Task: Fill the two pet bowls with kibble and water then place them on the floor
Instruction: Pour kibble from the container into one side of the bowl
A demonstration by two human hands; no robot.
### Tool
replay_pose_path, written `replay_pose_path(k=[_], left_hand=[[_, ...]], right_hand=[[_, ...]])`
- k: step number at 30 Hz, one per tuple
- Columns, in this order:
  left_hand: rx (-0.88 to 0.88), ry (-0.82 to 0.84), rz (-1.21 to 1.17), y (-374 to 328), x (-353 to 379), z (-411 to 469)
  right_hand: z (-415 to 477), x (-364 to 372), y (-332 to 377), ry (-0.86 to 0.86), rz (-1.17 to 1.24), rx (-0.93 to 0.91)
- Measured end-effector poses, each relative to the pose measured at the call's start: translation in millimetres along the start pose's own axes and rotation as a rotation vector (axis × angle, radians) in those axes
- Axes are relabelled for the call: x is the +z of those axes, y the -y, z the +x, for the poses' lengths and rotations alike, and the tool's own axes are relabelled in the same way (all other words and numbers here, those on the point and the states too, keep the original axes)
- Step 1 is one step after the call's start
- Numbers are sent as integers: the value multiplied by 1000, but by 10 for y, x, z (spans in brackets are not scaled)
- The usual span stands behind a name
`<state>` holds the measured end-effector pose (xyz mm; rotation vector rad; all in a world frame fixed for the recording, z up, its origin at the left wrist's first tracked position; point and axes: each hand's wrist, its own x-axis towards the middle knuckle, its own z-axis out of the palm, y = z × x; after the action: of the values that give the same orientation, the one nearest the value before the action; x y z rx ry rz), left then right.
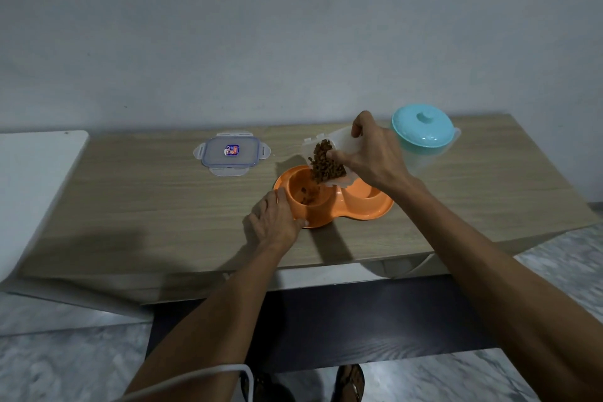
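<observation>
An orange double pet bowl (368,209) sits on the wooden table (146,206). My right hand (372,153) holds a clear plastic container (339,140) tilted over the left bowl, and brown kibble (326,161) spills from it. A few pieces lie in the left bowl (306,197). The right bowl is partly hidden behind the container. My left hand (274,222) grips the front left rim of the orange bowl.
The container's clear lid (231,153) lies flat on the table to the left. A pitcher with a turquoise lid (422,129) stands at the back right. A white surface (29,186) adjoins the table's left end. Marbled floor (561,264) lies below.
</observation>
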<state>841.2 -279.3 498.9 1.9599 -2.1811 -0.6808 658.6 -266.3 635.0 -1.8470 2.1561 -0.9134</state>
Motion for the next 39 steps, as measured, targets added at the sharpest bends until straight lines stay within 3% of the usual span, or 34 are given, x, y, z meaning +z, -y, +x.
replay_pose_path(k=[28, 34, 39], left_hand=[[6, -14, -5, 18, 60, 36], [-5, -3, -4, 6, 56, 33], [-9, -7, -2, 0, 51, 27]], right_hand=[[-34, -38, -96, -18, 65, 59], [22, -64, -217, -28, 182, 217], [92, 11, -468, -51, 421, 515]])
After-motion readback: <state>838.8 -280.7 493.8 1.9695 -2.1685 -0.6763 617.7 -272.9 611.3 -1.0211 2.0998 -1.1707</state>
